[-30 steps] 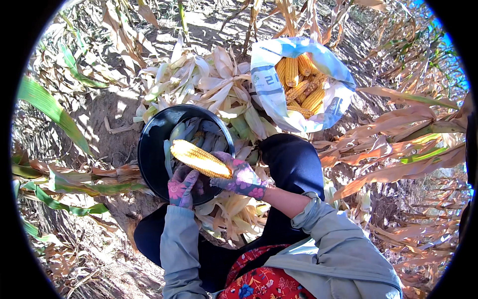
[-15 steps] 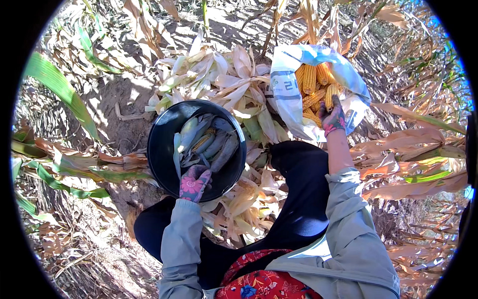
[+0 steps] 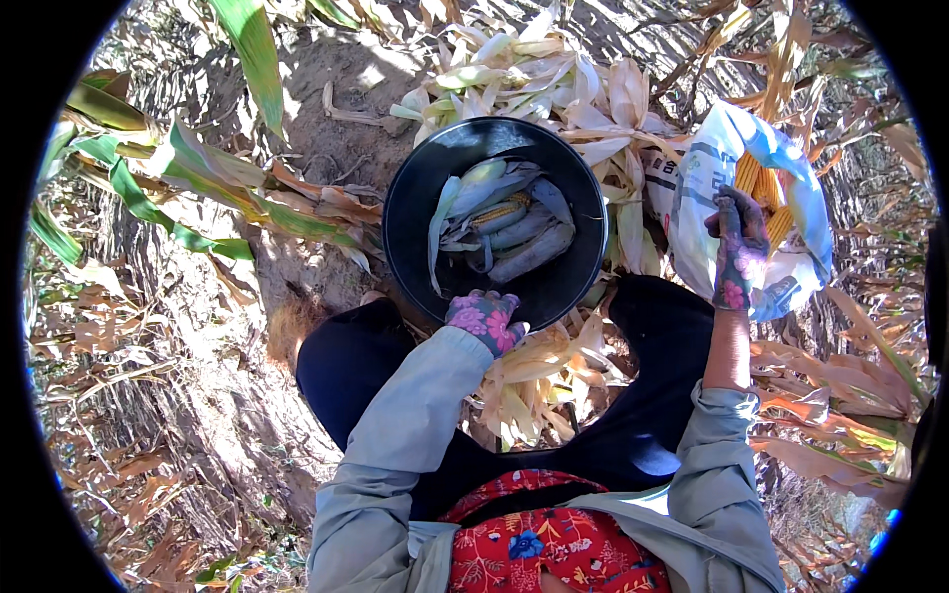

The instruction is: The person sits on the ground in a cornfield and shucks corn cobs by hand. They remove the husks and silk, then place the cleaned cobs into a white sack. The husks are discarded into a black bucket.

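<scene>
A black bucket [image 3: 397,232] stands in front of me, with several ears of corn in dry husks [image 3: 534,247] inside; one shows yellow kernels. My left hand [image 3: 486,318], in a grey and pink flowered glove, grips the bucket's near rim. To the right is a white sack [image 3: 697,212] with its mouth rolled open, holding bare yellow corn cobs [image 3: 759,183]. Over the sack's near left edge hovers my right hand [image 3: 739,247], gloved the same way. Its fingers are loosely bent and apart, with nothing seen in them. It hides part of the cobs.
Stripped pale husks [image 3: 524,64] are heaped beyond the bucket, and more husks [image 3: 539,390] lie between my legs. Dry corn stalks and leaves [image 3: 840,381] lie at the right. Green leaves [image 3: 247,54] reach in from the far left over bare soil [image 3: 331,99].
My right hand has drawn back from the cobs inside the sack to its near left edge. My left hand still holds the bucket's rim. The view has shifted, so everything appears farther right.
</scene>
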Available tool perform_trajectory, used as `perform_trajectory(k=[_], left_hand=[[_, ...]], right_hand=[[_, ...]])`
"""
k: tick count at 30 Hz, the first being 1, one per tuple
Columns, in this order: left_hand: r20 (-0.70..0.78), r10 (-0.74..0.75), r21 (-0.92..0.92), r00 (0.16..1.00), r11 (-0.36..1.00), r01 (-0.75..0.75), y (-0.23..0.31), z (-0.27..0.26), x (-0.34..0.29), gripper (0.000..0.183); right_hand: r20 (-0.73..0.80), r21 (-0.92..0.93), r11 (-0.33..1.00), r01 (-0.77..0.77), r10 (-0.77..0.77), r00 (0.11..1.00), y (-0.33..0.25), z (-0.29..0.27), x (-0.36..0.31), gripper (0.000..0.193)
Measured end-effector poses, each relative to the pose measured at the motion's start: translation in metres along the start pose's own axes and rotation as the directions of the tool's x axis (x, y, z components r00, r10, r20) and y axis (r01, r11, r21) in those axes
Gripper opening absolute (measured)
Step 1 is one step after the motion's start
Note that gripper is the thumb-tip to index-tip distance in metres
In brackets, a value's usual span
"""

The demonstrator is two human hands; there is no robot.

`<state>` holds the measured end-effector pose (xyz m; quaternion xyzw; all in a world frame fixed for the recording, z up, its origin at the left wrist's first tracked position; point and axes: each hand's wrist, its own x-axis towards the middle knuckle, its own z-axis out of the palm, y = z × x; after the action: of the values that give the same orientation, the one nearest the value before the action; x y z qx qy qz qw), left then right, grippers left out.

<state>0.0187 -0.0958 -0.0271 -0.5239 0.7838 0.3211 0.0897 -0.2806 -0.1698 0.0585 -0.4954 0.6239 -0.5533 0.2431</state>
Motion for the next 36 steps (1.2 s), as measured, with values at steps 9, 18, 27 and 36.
perform_trajectory(k=[9, 18, 27, 36], left_hand=[[0.004, 0.024, -0.079, 1.000, 0.997, -0.024, -0.006, -0.005, -0.010, 0.044], [-0.057, 0.039, -0.045, 0.998, 0.998, -0.042, -0.013, -0.004, -0.022, 0.038], [0.044, 0.041, -0.087, 0.998, 0.995, -0.037, -0.009, -0.015, -0.022, 0.046], [0.054, 0.022, -0.100, 0.998, 0.995, -0.016, -0.012, -0.011, -0.024, 0.046]], right_hand=[[0.930, -0.352, 0.730, 0.586, 0.205, 0.304, 0.051, 0.220, -0.027, 0.032], [0.791, -0.579, 0.529, 0.620, 0.180, 0.585, 0.183, 0.276, -0.062, 0.033], [0.822, -0.548, 0.708, 0.445, 0.359, 0.441, 0.167, 0.313, -0.098, 0.026], [0.676, -0.720, 0.449, 0.529, 0.285, 0.679, 0.163, 0.295, -0.072, 0.037]])
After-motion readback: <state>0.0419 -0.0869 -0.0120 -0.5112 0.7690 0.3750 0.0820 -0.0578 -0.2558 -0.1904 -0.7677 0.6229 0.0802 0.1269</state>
